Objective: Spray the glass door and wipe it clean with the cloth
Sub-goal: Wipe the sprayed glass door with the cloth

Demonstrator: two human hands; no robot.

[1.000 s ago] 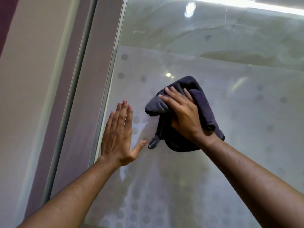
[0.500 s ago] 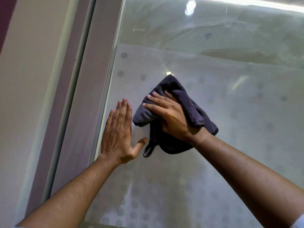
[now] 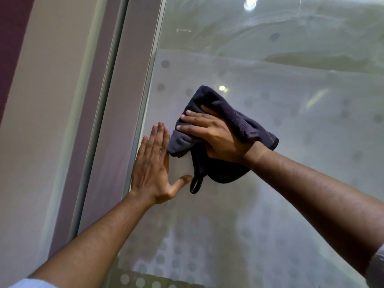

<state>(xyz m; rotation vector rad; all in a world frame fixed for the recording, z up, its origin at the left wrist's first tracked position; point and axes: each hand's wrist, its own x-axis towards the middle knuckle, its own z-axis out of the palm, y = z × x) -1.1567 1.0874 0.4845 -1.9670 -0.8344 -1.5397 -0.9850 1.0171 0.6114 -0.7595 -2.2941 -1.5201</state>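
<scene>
Head view, looking up at the glass door (image 3: 270, 183), whose lower part is frosted with a pattern of grey dots and whose upper band is clear. The right hand (image 3: 214, 138) presses a dark grey cloth (image 3: 241, 123) against the frosted glass, fingers spread over it and the thumb tucked under a fold, so the cloth is gripped against the palm. A small hanging loop (image 3: 196, 185) dangles from the cloth's lower edge. The left hand (image 3: 153, 169) lies flat on the glass just beside the cloth, fingers straight and together, thumb spread toward the loop; it holds nothing. Its fingertips nearly touch the cloth's left corner. The door frame (image 3: 116, 121) runs along the left, just past the left hand.
</scene>
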